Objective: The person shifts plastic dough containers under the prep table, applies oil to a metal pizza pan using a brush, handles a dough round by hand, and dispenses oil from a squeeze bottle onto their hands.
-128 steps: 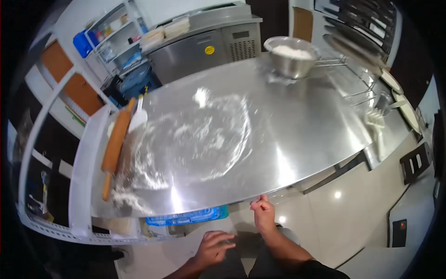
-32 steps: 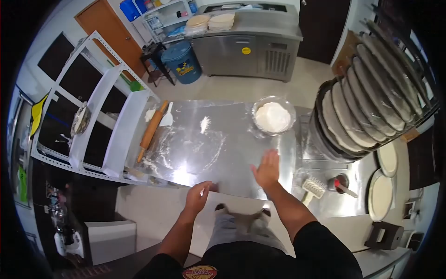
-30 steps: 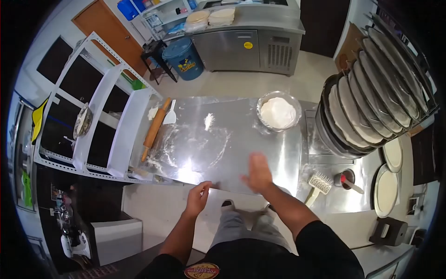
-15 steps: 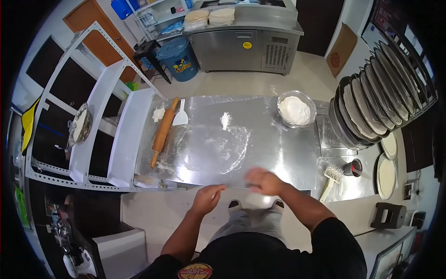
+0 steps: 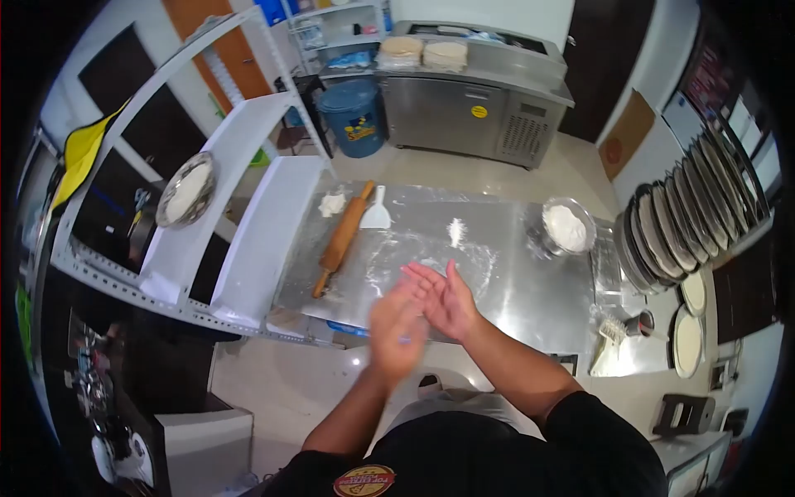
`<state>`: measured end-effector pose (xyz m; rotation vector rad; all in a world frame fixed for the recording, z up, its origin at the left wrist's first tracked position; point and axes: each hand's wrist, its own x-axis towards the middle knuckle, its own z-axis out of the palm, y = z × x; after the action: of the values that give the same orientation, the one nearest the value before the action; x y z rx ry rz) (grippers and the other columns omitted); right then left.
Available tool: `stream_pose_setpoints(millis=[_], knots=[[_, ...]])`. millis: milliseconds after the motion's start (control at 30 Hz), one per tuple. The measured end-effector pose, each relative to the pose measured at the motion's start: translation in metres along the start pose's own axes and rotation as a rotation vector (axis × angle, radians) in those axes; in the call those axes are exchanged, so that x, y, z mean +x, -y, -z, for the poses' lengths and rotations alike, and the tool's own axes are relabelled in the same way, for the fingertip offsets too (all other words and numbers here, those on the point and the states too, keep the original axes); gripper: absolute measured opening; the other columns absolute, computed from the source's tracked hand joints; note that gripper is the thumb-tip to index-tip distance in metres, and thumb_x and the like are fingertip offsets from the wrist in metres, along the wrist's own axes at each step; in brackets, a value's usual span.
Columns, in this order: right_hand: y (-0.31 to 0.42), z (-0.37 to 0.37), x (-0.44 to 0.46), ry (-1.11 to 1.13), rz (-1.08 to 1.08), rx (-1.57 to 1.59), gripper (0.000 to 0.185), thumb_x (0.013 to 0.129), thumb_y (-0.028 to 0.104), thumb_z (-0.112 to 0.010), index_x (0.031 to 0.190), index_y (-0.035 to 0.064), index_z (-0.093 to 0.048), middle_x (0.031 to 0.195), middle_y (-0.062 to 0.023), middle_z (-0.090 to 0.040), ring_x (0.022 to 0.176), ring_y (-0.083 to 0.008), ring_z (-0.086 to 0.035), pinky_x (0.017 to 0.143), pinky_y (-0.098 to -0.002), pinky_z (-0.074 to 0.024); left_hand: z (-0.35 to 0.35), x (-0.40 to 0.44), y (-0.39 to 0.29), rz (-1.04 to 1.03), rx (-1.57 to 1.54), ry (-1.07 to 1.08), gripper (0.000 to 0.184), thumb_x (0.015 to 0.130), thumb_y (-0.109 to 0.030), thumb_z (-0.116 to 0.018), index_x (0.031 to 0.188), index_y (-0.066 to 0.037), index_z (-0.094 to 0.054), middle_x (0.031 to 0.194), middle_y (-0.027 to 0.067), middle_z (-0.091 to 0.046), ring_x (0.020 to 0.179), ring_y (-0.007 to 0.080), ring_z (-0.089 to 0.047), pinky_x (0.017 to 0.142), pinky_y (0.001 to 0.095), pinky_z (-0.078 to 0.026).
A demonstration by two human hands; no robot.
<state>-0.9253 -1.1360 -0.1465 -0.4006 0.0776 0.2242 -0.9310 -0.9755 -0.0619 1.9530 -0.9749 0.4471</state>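
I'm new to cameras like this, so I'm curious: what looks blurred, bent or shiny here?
In the head view, the left hand is smeared, probably by motion, while the right hand is clearer; the white shelving bows and the corners go black, as with a wide lens; pale glare lies on the steel table.

head-worn view, facing forward and down, whole tabletop [image 5: 538,290] visible
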Motion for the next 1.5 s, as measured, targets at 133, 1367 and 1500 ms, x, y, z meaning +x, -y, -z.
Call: stream_pose_setpoints(millis=[133, 1367, 1500], knots=[[-0.011, -0.042, 0.016, 0.225, -0.115, 0.060, 0.087, 0.098, 0.071, -0.030, 0.146, -0.0007, -0.042, 0.154, -0.0176, -0.043, 0.142, -0.0293, -0.041, 0.119, -0.0437, -0.0302, 0.004, 0.016, 0.035, -0.308, 0.080, 0.281, 0.058, 0.079, -0.031, -0.075, 0.132, -0.010, -0.062, 0.134, 0.0192, -0.057, 0.132, 0.0382, -0.049, 0.110, 0.0553, -0.034], [0.158, 0.130, -0.573, -0.484, 0.854, -0.113, 0.057, 0.107, 0.048, -0.039, 0.126, -0.0019, -0.059, 0.134, -0.0218, -0.061, 0.131, -0.0331, -0.054, 0.114, -0.0446, -0.0383, -0.506, 0.066, -0.191, 0.529, -0.678, 0.855, 0.032, 0.100, -0.022, -0.058, 0.128, -0.005, -0.060, 0.115, 0.0113, -0.071, 0.088, 0.0232, -0.069, 0.073, 0.0356, -0.057], [0.162, 0.136, -0.606, -0.646, 0.794, -0.171, 0.048, 0.106, 0.040, -0.046, 0.126, -0.0012, -0.059, 0.131, -0.0194, -0.063, 0.126, -0.0287, -0.058, 0.109, -0.0408, -0.0419, -0.540, 0.083, -0.239, 0.889, -0.844, 0.608, 0.025, 0.100, -0.023, -0.059, 0.118, -0.007, -0.063, 0.103, 0.0054, -0.070, 0.070, 0.0133, -0.063, 0.057, 0.0282, -0.051]])
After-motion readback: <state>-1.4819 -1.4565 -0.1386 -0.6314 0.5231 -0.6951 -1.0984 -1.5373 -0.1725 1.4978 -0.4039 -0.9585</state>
